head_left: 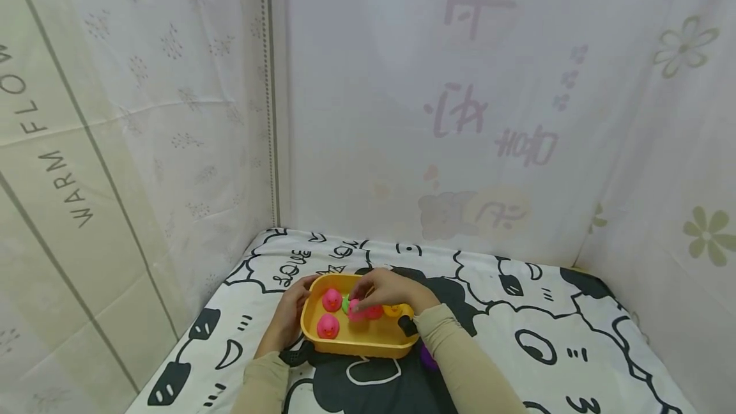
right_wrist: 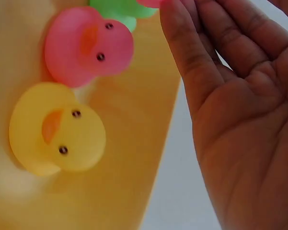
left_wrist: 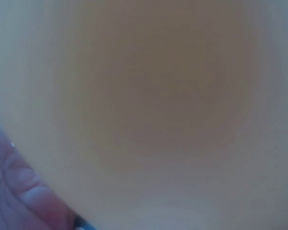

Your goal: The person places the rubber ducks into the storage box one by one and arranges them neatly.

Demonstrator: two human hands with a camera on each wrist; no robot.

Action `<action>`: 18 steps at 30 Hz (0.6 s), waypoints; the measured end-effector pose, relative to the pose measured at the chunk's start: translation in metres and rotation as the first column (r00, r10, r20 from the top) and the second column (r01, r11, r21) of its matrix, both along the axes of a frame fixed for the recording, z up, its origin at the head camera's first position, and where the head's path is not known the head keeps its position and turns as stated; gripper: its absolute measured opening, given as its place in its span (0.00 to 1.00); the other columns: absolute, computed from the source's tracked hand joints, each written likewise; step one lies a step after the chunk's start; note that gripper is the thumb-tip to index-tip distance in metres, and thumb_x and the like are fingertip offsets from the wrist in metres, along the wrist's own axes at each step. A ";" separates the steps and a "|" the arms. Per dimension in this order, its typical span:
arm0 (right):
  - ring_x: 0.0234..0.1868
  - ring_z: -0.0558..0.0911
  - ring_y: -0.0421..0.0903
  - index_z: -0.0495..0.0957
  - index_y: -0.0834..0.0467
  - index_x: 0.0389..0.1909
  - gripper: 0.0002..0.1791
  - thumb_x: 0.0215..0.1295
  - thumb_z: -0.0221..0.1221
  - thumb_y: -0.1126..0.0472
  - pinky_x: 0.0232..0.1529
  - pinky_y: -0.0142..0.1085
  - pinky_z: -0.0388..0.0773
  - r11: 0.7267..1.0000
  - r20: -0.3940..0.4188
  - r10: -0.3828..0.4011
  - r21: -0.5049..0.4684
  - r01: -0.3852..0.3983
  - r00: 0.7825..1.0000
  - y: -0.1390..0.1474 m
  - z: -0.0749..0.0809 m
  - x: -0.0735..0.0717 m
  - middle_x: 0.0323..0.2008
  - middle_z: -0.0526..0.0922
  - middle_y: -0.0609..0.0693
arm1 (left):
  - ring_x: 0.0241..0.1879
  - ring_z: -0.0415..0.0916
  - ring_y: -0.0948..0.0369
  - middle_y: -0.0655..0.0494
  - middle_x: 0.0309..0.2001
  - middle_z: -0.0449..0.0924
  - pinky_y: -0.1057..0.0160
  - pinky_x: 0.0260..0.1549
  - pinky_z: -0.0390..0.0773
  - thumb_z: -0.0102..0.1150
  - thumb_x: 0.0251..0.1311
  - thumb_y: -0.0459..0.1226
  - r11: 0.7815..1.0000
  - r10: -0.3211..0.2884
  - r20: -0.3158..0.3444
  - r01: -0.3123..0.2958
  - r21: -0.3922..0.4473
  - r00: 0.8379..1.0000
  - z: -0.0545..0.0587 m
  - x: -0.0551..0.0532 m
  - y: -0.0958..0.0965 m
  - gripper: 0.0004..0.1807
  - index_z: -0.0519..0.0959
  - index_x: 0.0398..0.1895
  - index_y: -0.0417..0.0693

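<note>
Pink duck over mid of yellow tub, R hand nearly closed, pinching it, L hand at tub's left end, curl can't tell—best pinch lightly, clear of tub's other ducks!

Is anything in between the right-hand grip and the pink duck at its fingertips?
Nothing visible: the right-hand grip pinches that pink duck directly. A green toy sits close by in the yellow tray, but not between them.

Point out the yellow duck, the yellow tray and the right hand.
Yellow duck (right_wrist: pixel 69 132): right wrist view, face between the eyes.
Yellow tray (head_left: pixel 368 334): head view, bare floor inside.
Right hand (head_left: pixel 389 288): head view, back of the hand.
</note>
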State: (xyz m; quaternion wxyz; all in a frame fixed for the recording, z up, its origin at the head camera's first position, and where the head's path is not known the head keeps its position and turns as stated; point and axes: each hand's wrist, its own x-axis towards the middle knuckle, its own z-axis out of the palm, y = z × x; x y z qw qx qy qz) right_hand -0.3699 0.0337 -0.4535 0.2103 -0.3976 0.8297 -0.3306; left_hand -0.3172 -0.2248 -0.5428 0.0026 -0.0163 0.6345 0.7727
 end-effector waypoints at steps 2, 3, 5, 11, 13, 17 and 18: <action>0.42 0.81 0.39 0.86 0.46 0.43 0.11 0.60 0.70 0.51 0.44 0.32 0.81 1.000 0.018 0.015 0.013 -0.015 1.000 -0.003 -0.003 0.003 0.38 0.85 0.38 | 0.60 0.71 0.46 0.45 0.64 0.72 0.54 0.59 0.75 0.39 0.61 0.34 1.000 0.002 0.002 -0.002 0.003 1.000 -0.001 0.001 0.000 0.28 0.72 0.66 0.44; 0.42 0.81 0.39 0.86 0.46 0.43 0.11 0.60 0.70 0.52 0.43 0.32 0.81 1.000 0.031 0.021 0.014 -0.022 0.999 -0.004 -0.004 0.004 0.38 0.85 0.38 | 0.60 0.72 0.46 0.45 0.64 0.72 0.54 0.59 0.76 0.39 0.61 0.34 1.000 0.001 0.002 -0.001 0.003 1.000 -0.001 0.002 0.000 0.28 0.72 0.66 0.44; 0.42 0.81 0.39 0.86 0.46 0.43 0.11 0.60 0.70 0.53 0.43 0.32 0.81 1.000 0.051 0.026 0.014 -0.027 0.998 -0.004 -0.007 0.006 0.38 0.86 0.39 | 0.60 0.72 0.47 0.46 0.64 0.72 0.54 0.59 0.76 0.39 0.61 0.33 1.000 0.004 0.003 -0.004 0.005 1.000 -0.001 0.002 0.001 0.28 0.73 0.66 0.44; 0.40 0.80 0.38 0.86 0.50 0.43 0.11 0.60 0.70 0.56 0.44 0.31 0.79 0.998 0.056 0.060 0.014 -0.061 0.997 -0.008 -0.017 0.006 0.37 0.85 0.39 | 0.61 0.71 0.46 0.47 0.65 0.72 0.52 0.61 0.74 0.41 0.61 0.34 1.000 0.017 -0.004 -0.017 -0.014 1.000 0.003 0.002 0.002 0.28 0.73 0.66 0.45; 0.39 0.80 0.38 0.86 0.51 0.43 0.11 0.59 0.70 0.57 0.44 0.31 0.79 0.996 0.040 0.085 0.016 -0.086 0.996 -0.010 -0.019 0.006 0.36 0.85 0.39 | 0.61 0.71 0.46 0.47 0.65 0.72 0.51 0.61 0.73 0.42 0.61 0.34 1.000 0.022 0.001 -0.022 -0.020 1.000 0.004 0.002 0.002 0.28 0.73 0.66 0.46; 0.38 0.79 0.36 0.86 0.52 0.43 0.11 0.58 0.71 0.57 0.41 0.30 0.80 0.993 0.008 0.112 0.029 -0.113 0.994 -0.014 -0.020 0.008 0.35 0.84 0.39 | 0.62 0.71 0.47 0.47 0.66 0.72 0.51 0.61 0.73 0.41 0.61 0.34 1.000 0.020 0.009 -0.020 -0.015 1.000 0.004 0.003 0.003 0.28 0.73 0.66 0.46; 0.37 0.79 0.36 0.86 0.52 0.42 0.11 0.58 0.71 0.58 0.41 0.30 0.80 0.993 0.007 0.115 0.030 -0.115 0.993 -0.014 -0.020 0.008 0.35 0.84 0.39 | 0.62 0.71 0.47 0.47 0.66 0.72 0.52 0.61 0.73 0.41 0.62 0.34 1.000 0.020 0.009 -0.019 -0.015 1.000 0.004 0.003 0.003 0.28 0.73 0.66 0.45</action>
